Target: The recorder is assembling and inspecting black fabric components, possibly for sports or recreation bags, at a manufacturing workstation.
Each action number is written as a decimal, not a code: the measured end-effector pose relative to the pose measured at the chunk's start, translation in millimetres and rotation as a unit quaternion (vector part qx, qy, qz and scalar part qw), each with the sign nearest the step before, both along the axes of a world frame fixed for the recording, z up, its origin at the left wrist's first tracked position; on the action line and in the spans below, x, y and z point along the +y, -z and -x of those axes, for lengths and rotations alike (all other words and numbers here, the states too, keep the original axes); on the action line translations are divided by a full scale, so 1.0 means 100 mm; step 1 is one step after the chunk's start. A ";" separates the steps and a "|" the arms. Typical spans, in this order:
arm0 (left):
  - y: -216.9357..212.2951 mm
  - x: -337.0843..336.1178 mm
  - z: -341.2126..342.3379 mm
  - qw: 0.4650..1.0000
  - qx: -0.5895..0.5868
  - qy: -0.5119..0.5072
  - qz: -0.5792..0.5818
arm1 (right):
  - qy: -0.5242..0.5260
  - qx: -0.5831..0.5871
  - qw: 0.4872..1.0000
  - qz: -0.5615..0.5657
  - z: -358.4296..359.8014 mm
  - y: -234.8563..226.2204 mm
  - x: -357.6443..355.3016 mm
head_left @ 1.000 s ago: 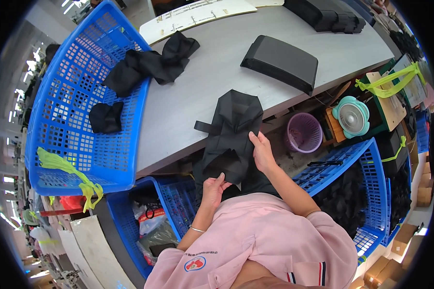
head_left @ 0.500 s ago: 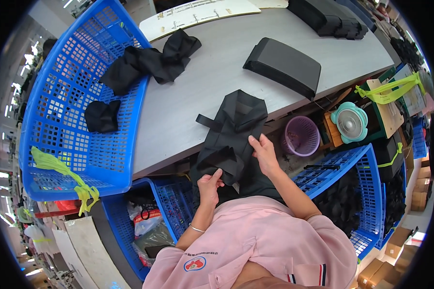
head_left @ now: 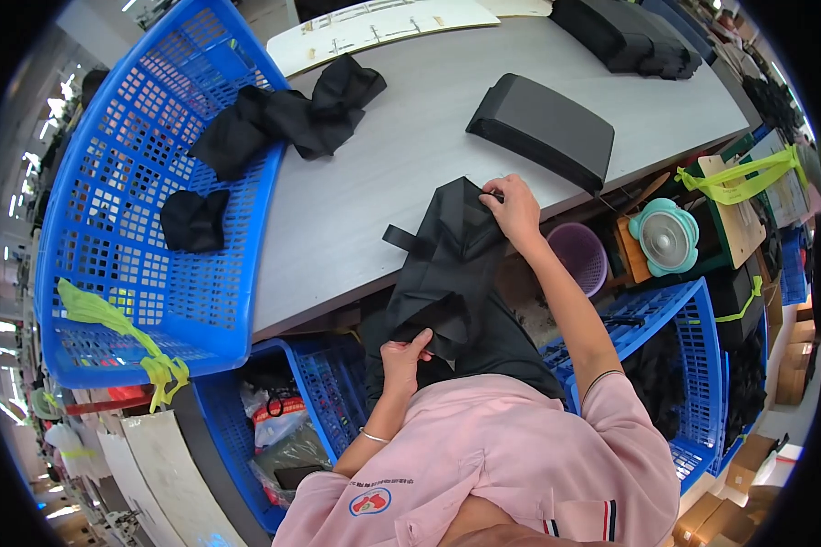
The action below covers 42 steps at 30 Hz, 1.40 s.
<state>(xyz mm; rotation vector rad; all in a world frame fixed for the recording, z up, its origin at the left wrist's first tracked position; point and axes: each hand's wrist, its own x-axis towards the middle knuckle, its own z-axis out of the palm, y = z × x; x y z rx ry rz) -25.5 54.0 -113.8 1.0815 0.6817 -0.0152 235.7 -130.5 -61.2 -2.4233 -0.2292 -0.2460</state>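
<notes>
In the middle of the frame, the left hand (head_left: 400, 365) pinches a long, floppy black cloth piece (head_left: 440, 272) low down; the right hand (head_left: 516, 211) pinches its top right corner.

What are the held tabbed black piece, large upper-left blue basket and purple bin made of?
Held tabbed black piece: probably matte synthetic fabric; soft folds, creases.
Large blue basket: likely moulded plastic, slight sheen; regular grid of holes.
Purple bin: probably plastic too; thin perforated wall.
</notes>
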 end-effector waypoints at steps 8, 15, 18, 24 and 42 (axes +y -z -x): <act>-0.01 -0.01 0.00 1.000 0.003 0.023 0.002 | -0.008 -0.018 1.000 0.008 -0.06 0.03 0.00; 0.00 -0.01 0.02 0.999 0.002 0.036 0.001 | -0.043 0.049 0.997 0.047 -0.18 0.05 0.02; -0.02 -0.01 0.05 0.999 0.001 0.043 -0.003 | -0.045 0.000 0.996 0.079 -0.15 0.12 0.06; -0.06 -0.02 0.06 0.998 -0.009 0.062 -0.003 | -0.006 -0.061 0.989 0.134 -0.10 0.20 0.18; 0.12 0.62 0.22 0.984 -0.023 0.167 0.062 | -0.131 0.399 0.799 -0.430 1.36 0.27 -1.22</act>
